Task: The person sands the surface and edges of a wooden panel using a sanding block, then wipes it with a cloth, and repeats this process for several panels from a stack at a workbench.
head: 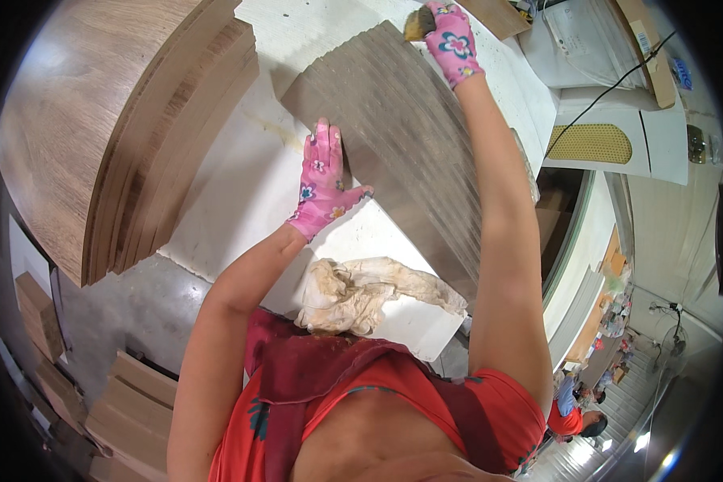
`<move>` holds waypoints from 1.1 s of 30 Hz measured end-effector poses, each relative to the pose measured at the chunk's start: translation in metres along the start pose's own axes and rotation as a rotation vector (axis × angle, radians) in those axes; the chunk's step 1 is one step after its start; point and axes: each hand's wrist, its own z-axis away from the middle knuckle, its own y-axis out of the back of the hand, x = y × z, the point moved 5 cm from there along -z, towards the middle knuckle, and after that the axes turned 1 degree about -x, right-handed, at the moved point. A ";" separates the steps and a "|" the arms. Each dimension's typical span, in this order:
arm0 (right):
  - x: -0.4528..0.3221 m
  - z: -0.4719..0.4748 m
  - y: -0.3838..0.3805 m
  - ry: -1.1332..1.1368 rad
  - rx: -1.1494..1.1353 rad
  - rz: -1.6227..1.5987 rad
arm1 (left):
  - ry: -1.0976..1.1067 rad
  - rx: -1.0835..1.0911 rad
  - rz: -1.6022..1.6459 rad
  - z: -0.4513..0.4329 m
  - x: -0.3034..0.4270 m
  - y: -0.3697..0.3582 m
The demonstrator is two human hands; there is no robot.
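Note:
My left hand (325, 187), in a pink flowered glove, lies flat with its thumb spread away from the fingers. Its fingers and thumb are at the near-left side of a stack of wood-grain boards (406, 132), and it grips nothing. The boards' edges are turned up and form a ribbed grey-brown face. Past the far right corner of this stack, my right hand (455, 42) in a matching glove is closed around a brush (419, 24) with tan and dark bristles. A crumpled, stained cream cloth (343, 289) rests on the white work surface (217, 199) close to my apron.
At the left rises a tall stack of curved wood-grain panels (175, 138). White sheets and cardboard (584, 48) stand at the upper right, crossed by a black cable (608, 90). Brown cartons (132, 403) sit on the floor lower left. People (569, 416) are far off at the right.

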 end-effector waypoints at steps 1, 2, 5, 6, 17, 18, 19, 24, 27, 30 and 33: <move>-0.019 0.006 -0.001 0.176 -0.016 0.087 | 0.013 0.005 -0.007 -0.003 0.001 0.001; -0.044 0.018 -0.009 0.208 -0.110 0.047 | 0.026 0.000 -0.015 -0.003 0.002 0.002; -0.104 0.054 -0.063 0.460 -0.235 -0.226 | 0.068 -0.015 -0.066 -0.001 0.000 0.001; -0.105 0.052 -0.076 0.380 -0.286 -0.155 | 0.068 -0.018 -0.060 -0.002 0.001 -0.001; 0.028 0.104 0.012 -0.268 -0.013 0.268 | -0.005 0.084 -0.102 0.001 -0.001 -0.010; 0.039 0.127 0.023 -0.318 -0.008 0.290 | -0.050 0.110 -0.094 0.001 -0.002 -0.011; 0.050 0.152 0.037 -0.351 0.019 0.305 | -0.089 0.136 -0.091 0.003 0.000 -0.011; 0.106 0.295 0.124 -0.427 0.221 0.462 | 0.030 0.062 0.005 0.003 -0.001 -0.014; 0.126 0.356 0.178 -0.825 0.105 0.469 | -0.054 0.074 -0.104 0.004 -0.002 -0.012; 0.103 0.384 0.202 -0.630 0.259 0.641 | -0.078 0.090 -0.142 0.006 -0.007 -0.016; 0.008 0.339 0.181 -0.539 0.300 0.301 | -0.056 0.061 -0.094 0.006 -0.010 -0.019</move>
